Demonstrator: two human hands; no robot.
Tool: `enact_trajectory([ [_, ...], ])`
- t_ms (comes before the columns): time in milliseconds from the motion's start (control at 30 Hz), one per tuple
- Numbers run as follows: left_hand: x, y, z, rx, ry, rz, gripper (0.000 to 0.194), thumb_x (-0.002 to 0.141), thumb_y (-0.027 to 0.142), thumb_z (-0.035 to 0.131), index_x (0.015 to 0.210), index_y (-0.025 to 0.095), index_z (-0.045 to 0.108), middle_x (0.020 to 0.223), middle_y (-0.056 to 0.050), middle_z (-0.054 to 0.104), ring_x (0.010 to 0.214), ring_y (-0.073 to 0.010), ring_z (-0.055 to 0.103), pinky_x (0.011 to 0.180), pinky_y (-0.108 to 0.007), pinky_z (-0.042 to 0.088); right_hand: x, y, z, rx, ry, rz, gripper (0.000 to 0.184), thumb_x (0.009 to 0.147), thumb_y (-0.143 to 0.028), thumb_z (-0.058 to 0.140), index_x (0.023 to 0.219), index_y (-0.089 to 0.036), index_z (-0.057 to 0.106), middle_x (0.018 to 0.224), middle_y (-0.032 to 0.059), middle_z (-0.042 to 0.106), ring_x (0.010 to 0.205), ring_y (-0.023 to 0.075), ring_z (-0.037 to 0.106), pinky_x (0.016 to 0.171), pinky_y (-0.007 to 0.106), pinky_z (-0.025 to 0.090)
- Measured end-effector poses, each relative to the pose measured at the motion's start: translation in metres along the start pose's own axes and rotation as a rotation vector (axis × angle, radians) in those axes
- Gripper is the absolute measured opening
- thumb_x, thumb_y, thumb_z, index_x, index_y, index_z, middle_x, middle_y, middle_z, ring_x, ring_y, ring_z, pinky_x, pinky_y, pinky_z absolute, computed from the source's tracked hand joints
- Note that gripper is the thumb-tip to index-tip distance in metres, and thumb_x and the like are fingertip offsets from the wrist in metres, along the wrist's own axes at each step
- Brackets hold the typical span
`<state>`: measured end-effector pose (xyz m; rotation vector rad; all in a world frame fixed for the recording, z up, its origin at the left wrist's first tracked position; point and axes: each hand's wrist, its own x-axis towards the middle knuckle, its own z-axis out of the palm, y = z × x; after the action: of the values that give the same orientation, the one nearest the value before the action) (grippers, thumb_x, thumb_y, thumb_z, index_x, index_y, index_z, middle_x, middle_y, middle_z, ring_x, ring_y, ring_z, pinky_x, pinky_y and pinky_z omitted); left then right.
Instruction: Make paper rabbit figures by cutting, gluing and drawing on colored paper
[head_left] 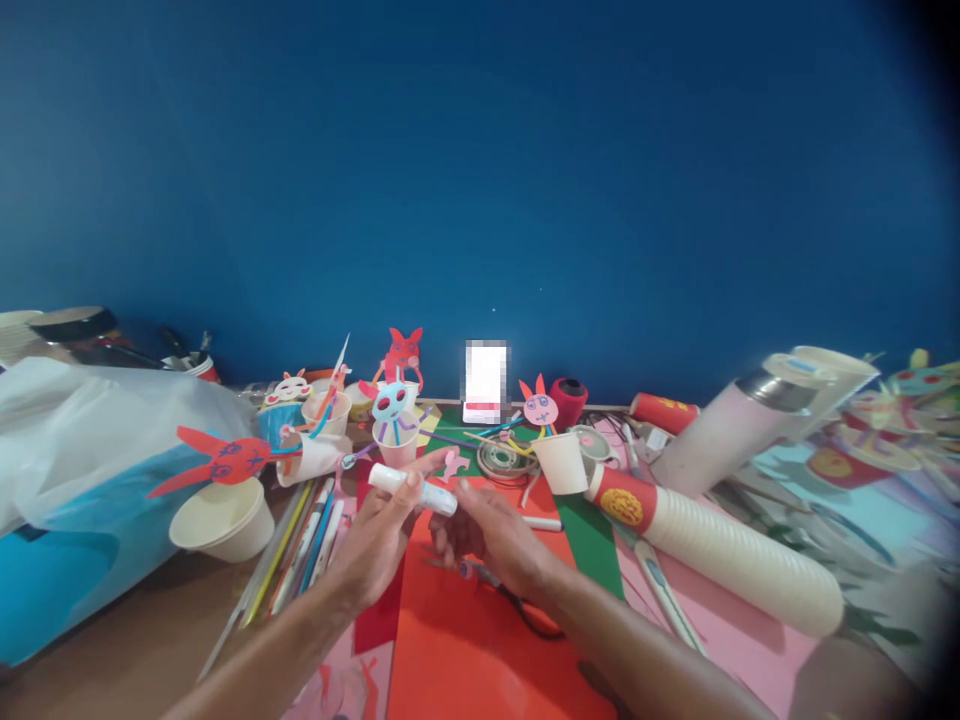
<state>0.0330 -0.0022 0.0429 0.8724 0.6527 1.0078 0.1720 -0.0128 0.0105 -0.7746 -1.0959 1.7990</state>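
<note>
Both my hands meet over the red paper sheet (465, 650) in the middle of the table. My left hand (382, 540) is closed round a white glue stick (412, 489), holding it slanted. My right hand (487, 535) grips the stick's blue-and-white right end with curled fingers. A small pink paper cut-out (452, 464) shows just behind the fingers. Scissors (502, 590) lie on the red sheet under my right hand.
Paper-cup bunny figures (394, 420) stand along the back by the blue wall. A stack of paper cups (720, 545) lies on its side at right, beside a white flask (727, 425). Coloured straws (300, 545), a white cup (221, 515) and a plastic bag (82, 450) are at left.
</note>
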Motion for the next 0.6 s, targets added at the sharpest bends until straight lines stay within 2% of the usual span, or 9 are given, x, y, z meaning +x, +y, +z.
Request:
enact_trajectory([
  [67, 0.0002, -0.0008, -0.0012, 0.01, 0.005, -0.002, 0.05, 0.077, 0.04, 0.056, 0.122, 0.018, 0.052, 0.083, -0.007, 0.069, 0.07, -0.0187, 0.062, 0.065, -0.029, 0.048, -0.0003, -0.0027, -0.0004, -0.047, -0.01, 0.0, 0.046, 0.08, -0.056, 0.045, 0.071, -0.012, 0.055, 0.056, 0.001, 0.055, 0.047, 0.0084, 0.05, 0.046, 0.02, 0.038],
  [167, 0.0015, -0.0009, -0.0032, 0.017, 0.036, 0.022, 0.049, 0.076, 0.04, 0.057, 0.119, 0.016, 0.055, 0.085, -0.008, 0.069, 0.075, -0.0196, 0.062, 0.068, -0.028, 0.047, -0.0004, -0.0065, -0.0011, -0.11, 0.058, -0.093, 0.034, 0.069, -0.045, 0.065, 0.075, -0.015, 0.052, 0.062, -0.0025, 0.054, 0.054, 0.0076, 0.05, 0.051, 0.019, 0.04],
  [233, 0.002, -0.001, -0.0038, 0.009, 0.03, 0.024, 0.047, 0.078, 0.038, 0.056, 0.12, 0.017, 0.054, 0.084, -0.008, 0.069, 0.076, -0.019, 0.062, 0.069, -0.027, 0.047, -0.0005, -0.007, -0.0017, -0.119, 0.086, -0.131, 0.033, 0.064, -0.039, 0.072, 0.078, -0.017, 0.051, 0.065, -0.0043, 0.053, 0.057, 0.0072, 0.048, 0.052, 0.018, 0.04],
  [333, 0.0011, -0.0021, -0.0033, 0.024, -0.017, 0.016, 0.048, 0.08, 0.038, 0.052, 0.124, 0.017, 0.049, 0.075, -0.006, 0.068, 0.064, -0.0167, 0.062, 0.061, -0.027, 0.047, -0.0008, -0.0042, -0.0024, -0.055, 0.015, -0.055, 0.033, 0.074, -0.048, 0.06, 0.082, -0.017, 0.051, 0.068, -0.0024, 0.053, 0.055, 0.0077, 0.049, 0.05, 0.019, 0.041],
  [400, 0.0001, -0.0031, -0.0026, 0.062, -0.057, -0.002, 0.05, 0.081, 0.039, 0.049, 0.126, 0.017, 0.047, 0.061, -0.004, 0.066, 0.051, -0.0153, 0.058, 0.052, -0.027, 0.045, -0.0011, -0.0025, -0.0022, -0.053, -0.04, 0.012, 0.045, 0.082, -0.056, 0.04, 0.078, -0.014, 0.054, 0.065, 0.001, 0.055, 0.052, 0.0087, 0.051, 0.048, 0.02, 0.04],
  [467, -0.0004, -0.0034, -0.0024, 0.084, -0.082, -0.029, 0.052, 0.082, 0.041, 0.048, 0.128, 0.016, 0.045, 0.05, -0.001, 0.061, 0.043, -0.0152, 0.055, 0.047, -0.027, 0.043, -0.0017, -0.0032, -0.001, -0.098, -0.064, 0.036, 0.054, 0.084, -0.059, 0.033, 0.071, -0.011, 0.055, 0.061, 0.0032, 0.055, 0.051, 0.0088, 0.052, 0.046, 0.019, 0.038],
  [533, 0.0, -0.0031, -0.0028, 0.079, -0.059, -0.032, 0.053, 0.081, 0.042, 0.049, 0.127, 0.016, 0.046, 0.052, -0.002, 0.062, 0.047, -0.0163, 0.057, 0.051, -0.027, 0.043, -0.0025, -0.0061, 0.0007, -0.147, -0.049, 0.013, 0.048, 0.08, -0.057, 0.043, 0.07, -0.012, 0.054, 0.06, 0.0017, 0.054, 0.049, 0.0081, 0.05, 0.045, 0.019, 0.038],
  [600, 0.0009, -0.0026, -0.0036, 0.063, 0.0, -0.01, 0.05, 0.079, 0.04, 0.053, 0.123, 0.016, 0.05, 0.065, -0.004, 0.066, 0.059, -0.0169, 0.06, 0.059, -0.027, 0.045, -0.0036, -0.0092, 0.0017, -0.165, 0.01, -0.034, 0.038, 0.073, -0.053, 0.058, 0.073, -0.015, 0.052, 0.06, -0.0021, 0.051, 0.05, 0.0073, 0.047, 0.047, 0.019, 0.04],
])
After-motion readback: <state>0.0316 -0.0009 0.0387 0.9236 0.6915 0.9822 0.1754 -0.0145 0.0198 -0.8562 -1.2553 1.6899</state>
